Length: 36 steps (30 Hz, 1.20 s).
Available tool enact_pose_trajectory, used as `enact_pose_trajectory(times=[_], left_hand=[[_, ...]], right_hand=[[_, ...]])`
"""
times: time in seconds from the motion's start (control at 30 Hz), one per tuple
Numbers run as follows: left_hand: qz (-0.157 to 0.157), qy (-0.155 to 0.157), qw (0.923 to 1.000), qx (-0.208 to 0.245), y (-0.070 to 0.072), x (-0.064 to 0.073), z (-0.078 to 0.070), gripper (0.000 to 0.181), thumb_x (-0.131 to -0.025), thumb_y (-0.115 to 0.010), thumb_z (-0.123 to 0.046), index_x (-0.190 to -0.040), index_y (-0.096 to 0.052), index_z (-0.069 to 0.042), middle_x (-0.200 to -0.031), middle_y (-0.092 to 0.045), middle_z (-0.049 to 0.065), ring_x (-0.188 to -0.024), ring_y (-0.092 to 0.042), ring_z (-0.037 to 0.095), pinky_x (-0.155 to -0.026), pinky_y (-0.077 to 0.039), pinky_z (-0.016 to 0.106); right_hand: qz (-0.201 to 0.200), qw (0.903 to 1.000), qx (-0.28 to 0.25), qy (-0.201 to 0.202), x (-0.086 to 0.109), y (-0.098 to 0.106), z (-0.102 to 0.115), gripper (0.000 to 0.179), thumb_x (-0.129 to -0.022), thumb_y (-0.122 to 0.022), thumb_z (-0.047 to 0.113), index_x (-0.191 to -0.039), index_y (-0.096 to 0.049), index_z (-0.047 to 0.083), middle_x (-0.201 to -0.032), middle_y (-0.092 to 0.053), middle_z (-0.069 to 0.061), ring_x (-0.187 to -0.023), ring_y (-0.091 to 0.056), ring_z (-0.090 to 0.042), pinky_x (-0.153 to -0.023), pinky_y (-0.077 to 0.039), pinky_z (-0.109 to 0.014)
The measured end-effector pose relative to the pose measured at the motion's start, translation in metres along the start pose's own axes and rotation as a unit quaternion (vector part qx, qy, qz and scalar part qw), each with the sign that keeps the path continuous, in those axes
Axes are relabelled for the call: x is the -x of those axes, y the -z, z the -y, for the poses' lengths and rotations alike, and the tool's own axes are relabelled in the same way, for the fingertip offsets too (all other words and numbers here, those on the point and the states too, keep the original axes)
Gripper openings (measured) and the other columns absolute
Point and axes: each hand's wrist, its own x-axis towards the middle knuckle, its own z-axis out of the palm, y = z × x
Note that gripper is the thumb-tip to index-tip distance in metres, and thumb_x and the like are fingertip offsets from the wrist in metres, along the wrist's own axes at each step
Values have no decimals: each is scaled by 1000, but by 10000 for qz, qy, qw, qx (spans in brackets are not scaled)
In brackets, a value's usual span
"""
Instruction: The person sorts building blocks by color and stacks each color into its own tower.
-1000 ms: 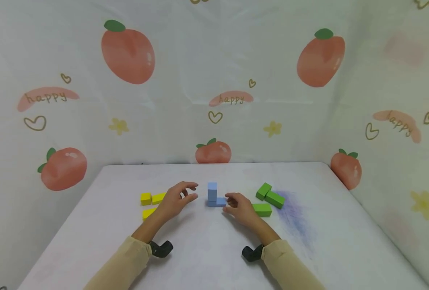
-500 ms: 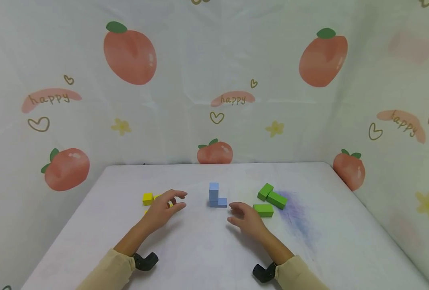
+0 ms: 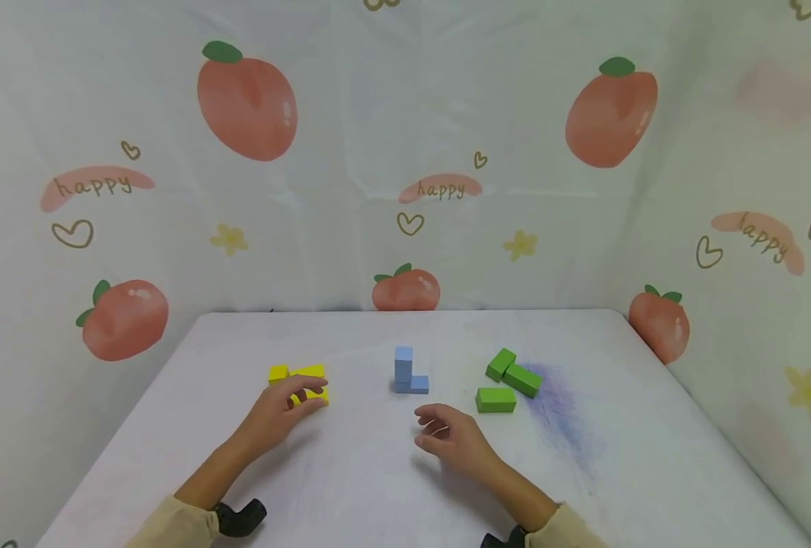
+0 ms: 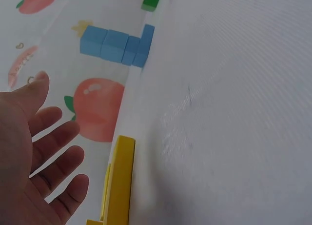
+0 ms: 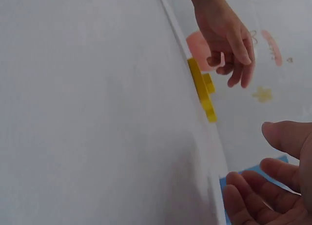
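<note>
My left hand (image 3: pixel 274 411) hovers over the yellow blocks (image 3: pixel 307 371) on the left, its fingers loosely bent around nothing and covering part of them. Nearer the middle, my right hand (image 3: pixel 456 438) hangs above the table, also holding nothing, with relaxed fingers. Ahead of it stands a small stack of blue blocks (image 3: pixel 403 365), with a low flat blue piece (image 3: pixel 420 384) at its right foot. The left wrist view shows the blue stack (image 4: pixel 114 45) in several segments. In the right wrist view, my fingers hide most of a blue block (image 5: pixel 225 186).
Green blocks (image 3: pixel 496 400) lie right of the stack, two of them touching farther back. A purple-blue smudge (image 3: pixel 556 411) marks the white table (image 3: pixel 364 487) beside them. A printed curtain (image 3: pixel 337 190) rises behind the table's far edge and along its sides.
Both hands have drawn back from the blue stack. The left moved left and toward me, over the yellow blocks; the right came nearer to me. The blocks stayed in place.
</note>
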Motion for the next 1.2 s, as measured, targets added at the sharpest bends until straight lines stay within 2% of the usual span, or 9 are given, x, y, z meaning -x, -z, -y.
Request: enact_pose_trajectory(times=[0.13, 0.23, 0.43, 0.57, 0.93, 1.2], left_hand=[[-38, 59, 9999, -107, 3, 6, 4, 29, -90, -72, -19, -116, -68, -10, -95, -64, -10, -82, -55, 9, -68, -49, 25], [-42, 109, 9998, -178, 7, 11, 6, 27, -90, -71, -20, -116, -68, -10, -95, -63, -10, -82, -55, 10, -68, -49, 25], [-111, 388, 9990, -195, 15, 21, 11, 28, -91, -70, -22, -116, -68, -11, -93, -61, -8, -80, -54, 11, -69, -49, 24], [-153, 545, 9981, -249, 19, 26, 18, 28, -92, -69, -25, -116, -67, -12, -93, -61, -9, -82, -54, 11, -69, -48, 24], [-317, 814, 9946, -564, 28, 31, 36, 30, -92, -69, -24, -118, -66, -9, -95, -61, -3, -82, -53, 14, -68, -49, 24], [-243, 1083, 9915, -675, 33, 29, 43, 34, -93, -67, -26, -122, -63, -7, -97, -61, 1, -82, -54, 16, -68, -49, 26]], right_hand=[[241, 9997, 32, 52, -5, -8, 8, 37, -87, -71, 8, -119, -61, -5, -102, -65, -13, -88, -63, -16, -79, -53, -28], [382, 9992, 72, 79, -10, -14, 11, 37, -87, -72, 8, -120, -61, -5, -101, -64, -12, -88, -63, -14, -79, -52, -28], [508, 9984, -118, 235, -22, -29, 15, 37, -87, -72, 8, -119, -61, -5, -99, -64, -13, -87, -63, -14, -79, -52, -27], [613, 9978, -126, 204, -30, -37, 16, 36, -87, -73, 8, -119, -61, -3, -98, -65, -12, -87, -63, -11, -80, -52, -26], [614, 9977, 89, -289, -54, -57, 22, 37, -88, -73, 14, -122, -62, 5, -101, -65, -3, -89, -61, -10, -81, -50, -26], [540, 9961, 144, -688, -75, -66, 24, 38, -89, -72, 20, -124, -62, 10, -97, -64, 5, -86, -57, -9, -74, -49, -23]])
